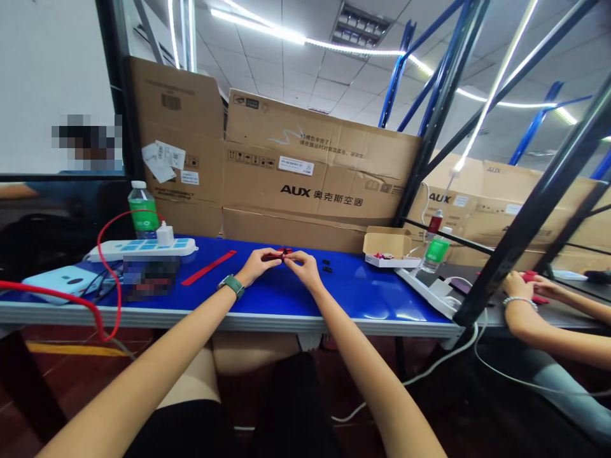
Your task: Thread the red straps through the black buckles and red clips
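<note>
Over the blue tabletop (267, 292), my left hand (258, 264) and my right hand (304, 266) meet fingertip to fingertip. Both pinch a small red and black piece (285, 253), partly covered by the fingers and too small to name. To the left of my hands lies a flat red strip (209, 268). Right of my right hand are small black parts (327, 266) on the table. A watch with a green band (232, 286) is on my left wrist.
A power strip (143, 248), a bottle (144, 213) and a light blue phone-like object (60, 284) are at left. A small open box (389, 254) stands at back right before cardboard (315, 222). A black post (506, 235) separates a co-worker's hands (522, 289).
</note>
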